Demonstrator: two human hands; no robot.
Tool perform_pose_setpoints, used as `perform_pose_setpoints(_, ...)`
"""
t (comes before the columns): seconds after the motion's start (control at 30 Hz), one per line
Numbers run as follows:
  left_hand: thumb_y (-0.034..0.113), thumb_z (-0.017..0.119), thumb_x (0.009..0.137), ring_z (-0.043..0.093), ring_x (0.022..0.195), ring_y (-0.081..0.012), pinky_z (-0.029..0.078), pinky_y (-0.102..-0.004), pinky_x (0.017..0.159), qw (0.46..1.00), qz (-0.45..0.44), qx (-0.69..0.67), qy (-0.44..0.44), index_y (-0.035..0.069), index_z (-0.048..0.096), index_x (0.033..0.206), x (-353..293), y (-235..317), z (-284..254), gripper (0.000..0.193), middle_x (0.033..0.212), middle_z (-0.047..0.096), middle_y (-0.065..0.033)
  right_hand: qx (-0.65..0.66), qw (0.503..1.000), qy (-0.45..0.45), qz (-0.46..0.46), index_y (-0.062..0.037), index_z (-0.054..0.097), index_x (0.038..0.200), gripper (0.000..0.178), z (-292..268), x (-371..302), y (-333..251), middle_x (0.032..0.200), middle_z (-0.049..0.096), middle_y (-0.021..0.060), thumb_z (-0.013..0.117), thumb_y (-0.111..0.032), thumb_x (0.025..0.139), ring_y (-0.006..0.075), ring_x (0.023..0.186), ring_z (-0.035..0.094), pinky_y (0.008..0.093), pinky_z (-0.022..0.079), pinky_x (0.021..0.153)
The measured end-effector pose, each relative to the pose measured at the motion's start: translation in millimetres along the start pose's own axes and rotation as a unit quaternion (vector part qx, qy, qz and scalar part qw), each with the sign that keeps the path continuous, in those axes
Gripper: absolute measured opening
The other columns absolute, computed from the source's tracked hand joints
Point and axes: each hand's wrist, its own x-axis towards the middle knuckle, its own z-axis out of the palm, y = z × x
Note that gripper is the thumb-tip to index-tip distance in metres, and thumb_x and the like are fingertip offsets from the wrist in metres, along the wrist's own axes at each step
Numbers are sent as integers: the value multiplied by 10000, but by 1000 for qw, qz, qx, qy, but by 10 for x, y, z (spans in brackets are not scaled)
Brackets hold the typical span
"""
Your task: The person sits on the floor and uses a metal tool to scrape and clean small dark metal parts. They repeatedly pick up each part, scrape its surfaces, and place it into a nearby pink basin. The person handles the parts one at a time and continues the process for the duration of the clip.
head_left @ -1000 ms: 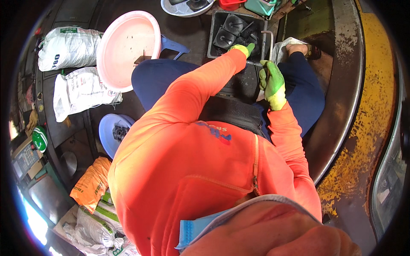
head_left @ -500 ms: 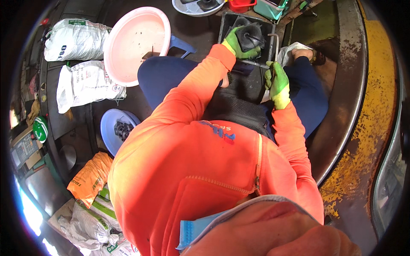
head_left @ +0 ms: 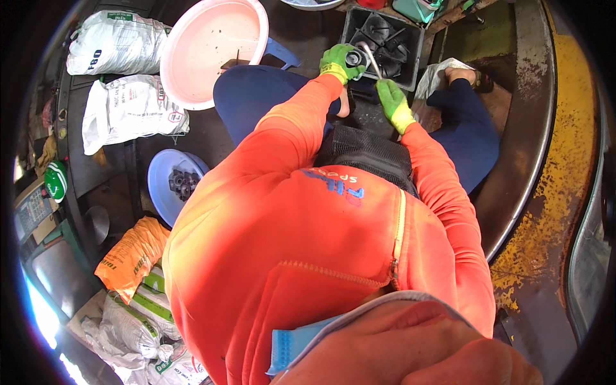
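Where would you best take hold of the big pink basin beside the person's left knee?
Grip the pink basin by its rim, probably at the near right edge closest to the left hand. It lies open side up, wide and shallow, so the thin rim is the only part that hands can close around. White sacks crowd its left side, so coming from the right looks easier.

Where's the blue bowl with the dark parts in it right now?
In the head view the blue bowl sits on the floor at the person's left, below the white sacks and the pink basin, just above the orange bag.
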Motion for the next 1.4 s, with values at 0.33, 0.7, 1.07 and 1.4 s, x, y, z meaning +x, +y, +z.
perform_pose_setpoints(0.33, 420, 810, 546, 571, 1019, -329, 458, -420, 881, 996, -4, -54, 74, 135, 614, 971, 13, -91, 124, 548, 1034, 633, -131, -113, 983, 47, -135, -48, 548, 973, 403, 49, -94, -395, 965, 617, 244, 382, -415, 952, 460, 914, 565, 511, 437, 775)
perform_pose_setpoints(0.7, 384, 832, 532, 507, 1146, -335, 432, -416, 956, 996, -56, -55, -44, 113, 596, 1135, 65, 9, 1, 702, 1208, 554, -151, -210, 975, 19, -73, -47, 549, 1002, 423, 103, 12, -221, 969, 608, 256, 368, -426, 953, 470, 924, 555, 520, 421, 788)
perform_pose_setpoints(1.07, 341, 813, 554, 536, 1105, -369, 443, -438, 935, 996, -45, -78, -26, 78, 608, 1037, 75, 13, 10, 586, 1130, 597, -176, -236, 971, -16, -44, -61, 567, 1075, 347, 113, 31, -165, 1083, 595, 241, 426, -350, 943, 427, 1023, 548, 466, 466, 775)
perform_pose_setpoints(1.4, 365, 807, 570, 536, 1075, -355, 459, -429, 903, 994, -59, -87, -3, 99, 611, 1060, 22, -9, 19, 591, 1172, 565, -143, -155, 982, -11, -110, -46, 552, 1049, 451, 156, 75, -138, 1067, 587, 264, 345, -436, 955, 470, 1004, 525, 506, 425, 812)
